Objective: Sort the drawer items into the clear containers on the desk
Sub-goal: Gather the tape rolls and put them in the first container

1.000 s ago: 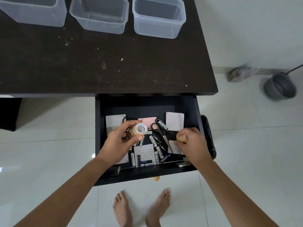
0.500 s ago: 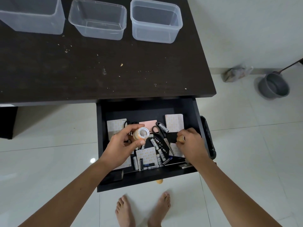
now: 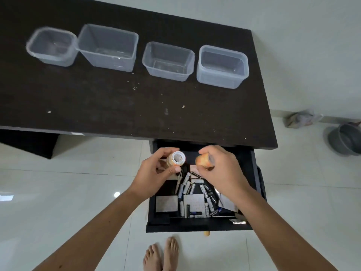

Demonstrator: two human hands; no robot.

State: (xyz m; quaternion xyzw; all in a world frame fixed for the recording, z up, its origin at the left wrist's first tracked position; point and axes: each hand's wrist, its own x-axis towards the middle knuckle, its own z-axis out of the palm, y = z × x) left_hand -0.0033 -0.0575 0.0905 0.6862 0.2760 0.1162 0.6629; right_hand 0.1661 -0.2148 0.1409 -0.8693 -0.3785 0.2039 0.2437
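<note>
- Progress: all four clear containers (image 3: 222, 66) in a row across the upper part of the frame look empty; nothing sorted in yet, as far as can be seen. Task judged barely begun.
- Left hand (image 3: 154, 174): grip curled round a roll of tape (image 3: 175, 159), thumb and fingers pinching its sides, held above the upper end of the open drawer (image 3: 252, 167).
- Right hand (image 3: 220, 169): grip wrapped round a second, orange-tinted tape roll (image 3: 204, 160), just beside the first, the two rolls apart.
- Orientation: left roll's open core faces up toward the camera, axis tilted slightly to the right; right roll blurred, axis hard to tell.
- Left to do: batteries (image 3: 187, 187), scissors (image 3: 180, 178) and paper pads (image 3: 166, 203) lie in the drawer at centre frame.
- Tabletop (image 3: 117, 106) bears the containers plus scattered crumbs.
</note>
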